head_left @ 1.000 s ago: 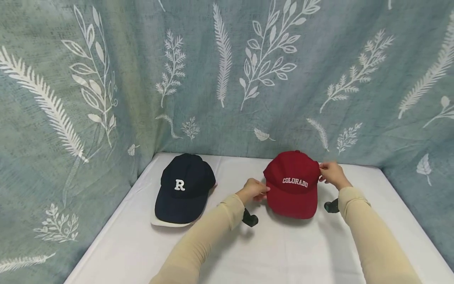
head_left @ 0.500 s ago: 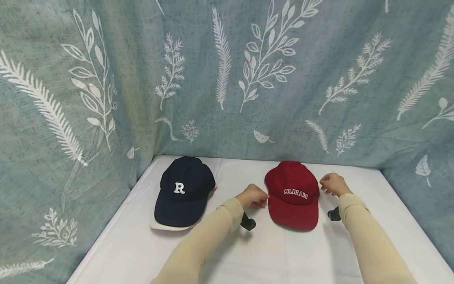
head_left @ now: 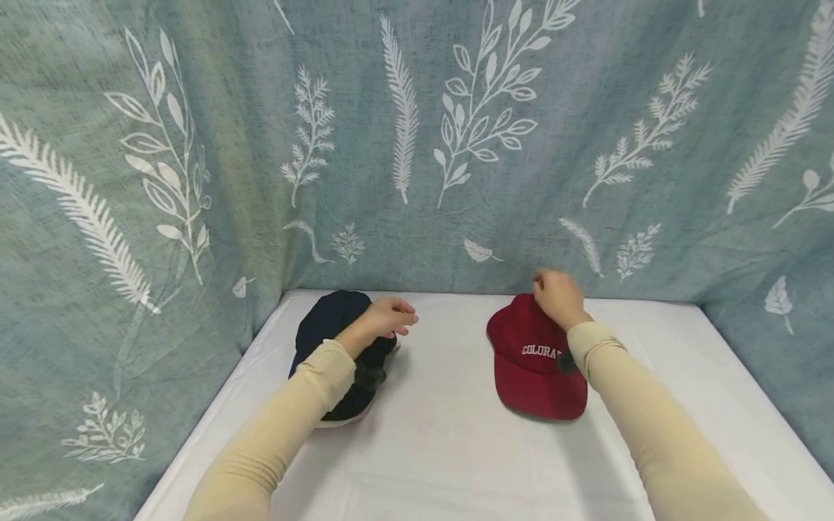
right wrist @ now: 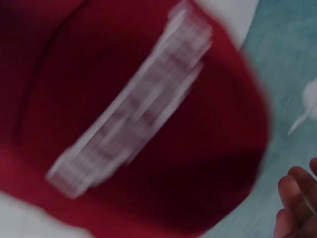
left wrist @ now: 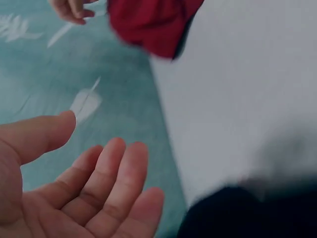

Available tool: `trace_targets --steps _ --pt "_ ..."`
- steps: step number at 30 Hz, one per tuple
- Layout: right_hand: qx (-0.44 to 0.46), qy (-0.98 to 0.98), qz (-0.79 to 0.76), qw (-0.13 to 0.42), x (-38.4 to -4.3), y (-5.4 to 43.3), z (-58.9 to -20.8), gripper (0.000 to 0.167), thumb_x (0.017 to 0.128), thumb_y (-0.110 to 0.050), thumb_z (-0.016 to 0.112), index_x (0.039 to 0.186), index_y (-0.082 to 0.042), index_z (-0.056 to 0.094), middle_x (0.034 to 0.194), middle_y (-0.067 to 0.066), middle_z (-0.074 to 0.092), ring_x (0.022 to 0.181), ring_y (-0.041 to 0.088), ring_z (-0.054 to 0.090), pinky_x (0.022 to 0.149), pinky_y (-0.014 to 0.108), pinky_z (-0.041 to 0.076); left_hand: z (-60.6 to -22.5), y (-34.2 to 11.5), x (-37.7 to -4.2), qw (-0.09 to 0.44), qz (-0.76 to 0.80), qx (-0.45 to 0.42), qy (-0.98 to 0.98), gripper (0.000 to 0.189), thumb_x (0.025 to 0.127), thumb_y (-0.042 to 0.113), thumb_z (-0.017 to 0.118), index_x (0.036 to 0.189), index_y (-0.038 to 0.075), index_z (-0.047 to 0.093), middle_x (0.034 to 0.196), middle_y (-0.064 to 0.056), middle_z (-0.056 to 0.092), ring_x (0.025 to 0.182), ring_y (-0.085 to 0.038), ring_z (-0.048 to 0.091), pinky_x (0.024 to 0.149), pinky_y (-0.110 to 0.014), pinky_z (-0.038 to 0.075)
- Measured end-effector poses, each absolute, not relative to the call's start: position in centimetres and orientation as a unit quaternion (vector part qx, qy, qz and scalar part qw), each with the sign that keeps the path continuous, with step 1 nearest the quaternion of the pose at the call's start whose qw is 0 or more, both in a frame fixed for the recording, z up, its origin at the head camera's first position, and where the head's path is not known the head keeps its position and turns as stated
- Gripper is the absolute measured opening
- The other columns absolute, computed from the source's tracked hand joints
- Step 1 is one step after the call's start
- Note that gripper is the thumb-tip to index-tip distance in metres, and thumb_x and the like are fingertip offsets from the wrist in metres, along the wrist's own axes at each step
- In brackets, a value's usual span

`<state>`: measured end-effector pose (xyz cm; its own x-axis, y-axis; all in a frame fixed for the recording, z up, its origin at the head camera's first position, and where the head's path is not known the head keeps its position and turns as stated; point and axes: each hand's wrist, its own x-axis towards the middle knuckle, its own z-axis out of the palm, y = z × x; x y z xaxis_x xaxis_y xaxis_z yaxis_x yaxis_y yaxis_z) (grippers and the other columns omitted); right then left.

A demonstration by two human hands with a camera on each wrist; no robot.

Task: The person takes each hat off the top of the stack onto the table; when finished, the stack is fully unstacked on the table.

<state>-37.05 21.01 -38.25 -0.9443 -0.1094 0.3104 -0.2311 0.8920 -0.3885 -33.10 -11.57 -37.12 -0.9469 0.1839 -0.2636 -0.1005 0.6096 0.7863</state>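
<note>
A red baseball cap [head_left: 539, 394] lettered "COLORADO" lies on the white-covered table, brim toward me. My right hand [head_left: 559, 297] is over the back of its crown, fingers loosely bent and holding nothing; it covers the end of the lettering. In the right wrist view, blurred white letters cross the red cap [right wrist: 218, 134], and my fingers [right wrist: 294, 196] are beyond its edge. To the left, a navy cap [head_left: 326, 318] lies on a pale cap [head_left: 343, 422] whose brim edge shows. My left hand [head_left: 387, 317] hovers above the navy cap's right side, fingers relaxed, palm bare.
The white tablecloth [head_left: 436, 449] stretches between and in front of the caps. Blue-green curtains [head_left: 417, 239] with white leaf prints hang close behind the table and along both sides. Dark wrist cameras [head_left: 371, 378] hang beneath my wrists.
The red cap has been lowered onto the table and let go. My left hand has moved left from it to above the navy cap; my right hand has shifted left over the red crown.
</note>
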Motion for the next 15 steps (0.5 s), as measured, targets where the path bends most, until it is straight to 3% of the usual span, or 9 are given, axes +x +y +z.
trace_targets --steps 6,15 --pt "0.157 -0.95 0.248 0.107 -37.7 14.5 -37.7 0.025 0.093 -0.016 0.05 0.107 -0.002 0.065 0.099 0.014 0.067 0.087 0.026 0.063 0.073 0.041 0.05 -34.7 -18.5 -31.0 0.119 0.421 0.033 0.898 0.04 0.093 0.019 0.055 0.125 -0.004 0.051 0.119 -0.021 0.057 0.097 -0.03 0.062 0.083 -0.046 0.047" --pt "0.235 -0.924 0.299 0.046 -37.4 5.5 -39.7 0.021 0.092 -0.017 0.056 0.105 -0.004 0.067 0.091 0.009 0.067 0.081 0.021 0.062 0.07 0.035 0.05 -36.3 -27.2 -26.8 0.079 0.415 -0.007 0.907 0.042 0.091 0.019 0.055 0.118 -0.012 0.05 0.107 -0.024 0.062 0.09 -0.032 0.063 0.07 -0.042 0.048"
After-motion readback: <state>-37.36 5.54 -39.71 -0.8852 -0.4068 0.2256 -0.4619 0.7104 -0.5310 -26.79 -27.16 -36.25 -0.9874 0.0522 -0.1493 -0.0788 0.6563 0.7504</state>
